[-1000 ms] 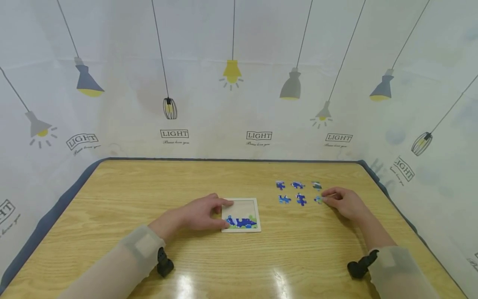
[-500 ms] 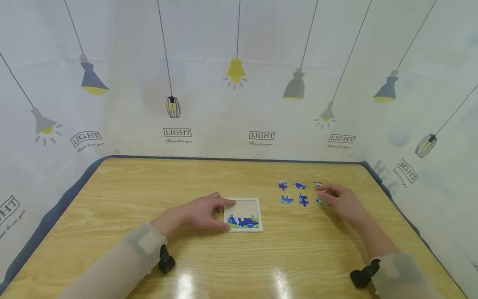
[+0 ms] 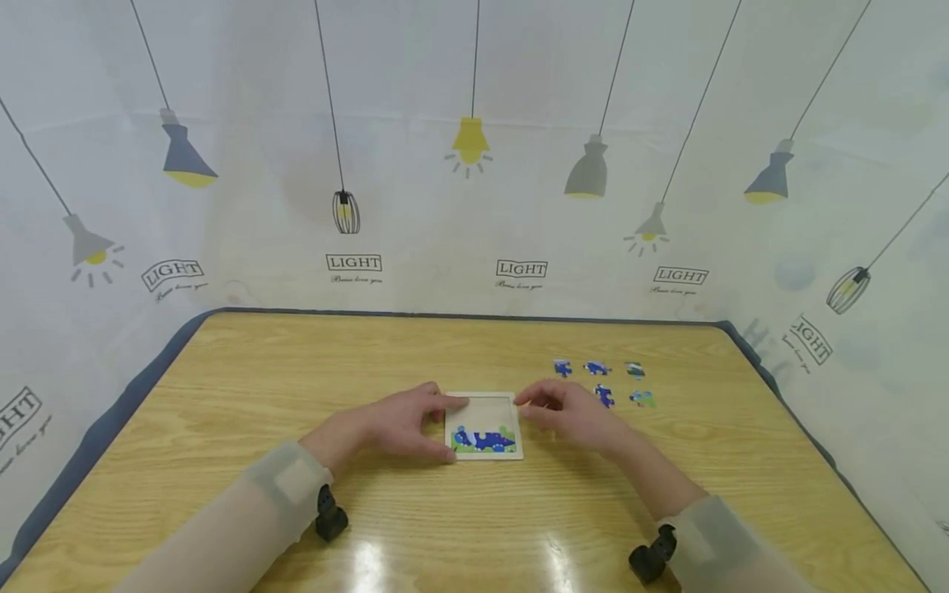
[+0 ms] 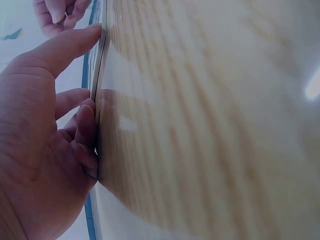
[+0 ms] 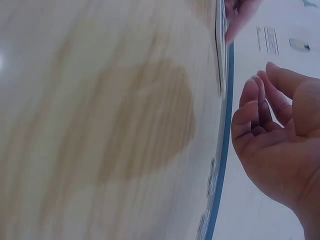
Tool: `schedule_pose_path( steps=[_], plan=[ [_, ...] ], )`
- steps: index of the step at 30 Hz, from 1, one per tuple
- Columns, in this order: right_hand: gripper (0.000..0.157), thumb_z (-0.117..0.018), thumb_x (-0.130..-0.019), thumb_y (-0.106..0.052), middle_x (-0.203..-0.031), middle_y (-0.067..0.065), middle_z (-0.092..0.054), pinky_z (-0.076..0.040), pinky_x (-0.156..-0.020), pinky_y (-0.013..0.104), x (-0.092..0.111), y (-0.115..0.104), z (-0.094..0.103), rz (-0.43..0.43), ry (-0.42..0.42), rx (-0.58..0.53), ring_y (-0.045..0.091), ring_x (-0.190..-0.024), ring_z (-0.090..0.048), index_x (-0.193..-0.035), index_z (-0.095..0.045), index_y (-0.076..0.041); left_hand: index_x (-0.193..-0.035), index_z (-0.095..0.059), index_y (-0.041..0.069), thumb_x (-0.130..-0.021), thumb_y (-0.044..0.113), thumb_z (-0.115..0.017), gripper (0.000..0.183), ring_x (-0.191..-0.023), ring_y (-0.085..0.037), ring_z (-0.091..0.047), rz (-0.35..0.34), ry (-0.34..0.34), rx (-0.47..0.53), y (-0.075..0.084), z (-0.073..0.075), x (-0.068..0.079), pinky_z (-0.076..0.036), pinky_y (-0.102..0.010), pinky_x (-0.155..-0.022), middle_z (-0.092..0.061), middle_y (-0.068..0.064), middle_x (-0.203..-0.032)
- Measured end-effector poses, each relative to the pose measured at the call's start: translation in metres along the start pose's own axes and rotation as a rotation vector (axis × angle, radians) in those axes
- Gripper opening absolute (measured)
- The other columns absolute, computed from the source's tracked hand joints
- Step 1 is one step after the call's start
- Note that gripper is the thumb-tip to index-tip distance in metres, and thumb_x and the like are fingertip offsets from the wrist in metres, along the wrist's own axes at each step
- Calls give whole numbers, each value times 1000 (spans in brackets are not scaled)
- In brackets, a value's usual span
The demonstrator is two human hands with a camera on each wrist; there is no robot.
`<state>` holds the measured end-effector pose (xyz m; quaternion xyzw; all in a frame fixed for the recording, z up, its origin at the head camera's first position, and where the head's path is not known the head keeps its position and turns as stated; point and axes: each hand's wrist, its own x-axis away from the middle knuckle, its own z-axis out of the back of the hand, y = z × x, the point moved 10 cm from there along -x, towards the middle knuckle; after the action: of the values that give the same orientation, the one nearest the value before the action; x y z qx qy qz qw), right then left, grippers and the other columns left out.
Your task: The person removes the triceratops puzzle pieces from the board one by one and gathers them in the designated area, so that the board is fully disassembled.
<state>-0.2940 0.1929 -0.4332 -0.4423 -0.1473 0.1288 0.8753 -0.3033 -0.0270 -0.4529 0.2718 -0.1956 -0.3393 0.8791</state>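
Note:
A square puzzle tray point(image 3: 485, 459) with a pale rim lies mid-table. Blue and green puzzle pieces point(image 3: 485, 442) fill its lower part; its upper part shows bare board. My left hand point(image 3: 404, 424) steadies the left side, its index finger at the top left corner and thumb at the bottom left. In the left wrist view, the left hand point(image 4: 45, 115) lies against the tray edge. My right hand point(image 3: 574, 416) is at the tray's right edge, fingertips near the upper right corner. The right wrist view shows the right hand point(image 5: 280, 120) with loosely bent fingers and nothing visible between them.
Loose blue puzzle pieces lie right of the tray: a back row with a dark blue piece point(image 3: 596, 368) and a grey-green piece point(image 3: 634, 370), and a nearer row with a blue-green piece point(image 3: 642, 399). The right hand covers part of the nearer row. A lamp-printed curtain point(image 3: 415, 206) borders the wooden table point(image 3: 334, 346).
My right hand has left the loose pieces at the far right and moved left to the tray's right edge. The left hand stays at the tray.

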Motion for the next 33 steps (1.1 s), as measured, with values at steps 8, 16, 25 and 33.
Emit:
schedule_pose_path(
  steps=[8,16,25,33],
  plan=[
    [24,-71,-107,-29,-104,4,-70,-53,-77,30,-20,-30,-45,48,-117,-11,18,-89,-64,-125,-77,-14,-166,-50,21,-92,52,-85,88,-101,-15,-51,9,-6,-2,-1,0,0,-44,-34,-90,-53,2,-116],
    [20,-73,-106,-23,-104,1,-71,-52,-84,33,-28,-32,-67,55,-187,31,16,-93,-63,-124,-76,-16,-166,-50,20,-93,53,-84,88,-96,-16,-49,-12,-12,-15,-1,-1,0,-42,-33,-85,-52,0,-115],
    [29,-83,-99,-22,-106,-2,-70,-52,-87,32,-26,-30,-73,37,-196,95,18,-97,-62,-127,-75,-20,-166,-50,17,-94,51,-85,87,-96,-16,-48,-30,-7,-4,1,1,2,-41,-32,-84,-52,-2,-115],
    [31,-82,-98,-16,-106,0,-68,-51,-87,32,-26,-36,-77,61,-194,98,18,-97,-60,-127,-74,-17,-166,-50,13,-93,47,-86,88,-95,-16,-48,-56,-8,7,3,1,3,-41,-32,-84,-52,-4,-116]
  ],
)
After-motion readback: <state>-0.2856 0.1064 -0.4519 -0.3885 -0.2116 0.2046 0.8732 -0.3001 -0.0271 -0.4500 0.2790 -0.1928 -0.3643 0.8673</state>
